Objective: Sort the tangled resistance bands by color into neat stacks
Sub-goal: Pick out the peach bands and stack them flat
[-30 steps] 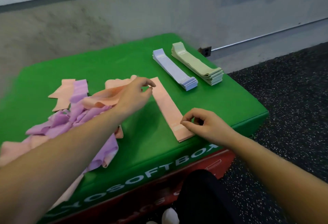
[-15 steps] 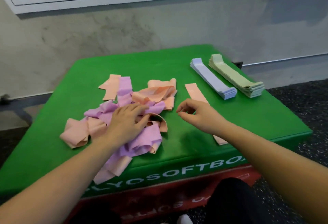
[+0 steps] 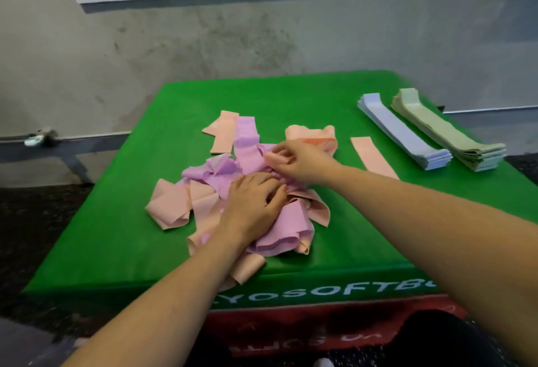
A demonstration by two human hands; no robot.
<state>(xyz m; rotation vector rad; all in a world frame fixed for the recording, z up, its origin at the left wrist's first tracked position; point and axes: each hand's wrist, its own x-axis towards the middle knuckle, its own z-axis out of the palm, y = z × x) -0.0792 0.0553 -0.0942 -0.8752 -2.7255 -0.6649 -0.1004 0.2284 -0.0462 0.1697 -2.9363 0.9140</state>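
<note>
We count two neat stacks on the green worktop (image 3: 163,192): a blue stack (image 3: 404,133) and a green stack (image 3: 448,133) side by side at two o'clock, plus one single peach band (image 3: 372,157) laid flat just left of them. At centre sits one tangled heap (image 3: 221,174) of purple and peach bands; how many it holds we cannot tell. Our left hand (image 3: 253,206) presses on the heap, fingers loosely bent, grip released. Half a second ago our right hand (image 3: 300,163) hung clear at three o'clock of the heap; now it is over the heap's top, and its grip is pinching a purple fold. The heap's near end droops over the six o'clock edge. Bare green lies open at nine o'clock and twelve o'clock.
</note>
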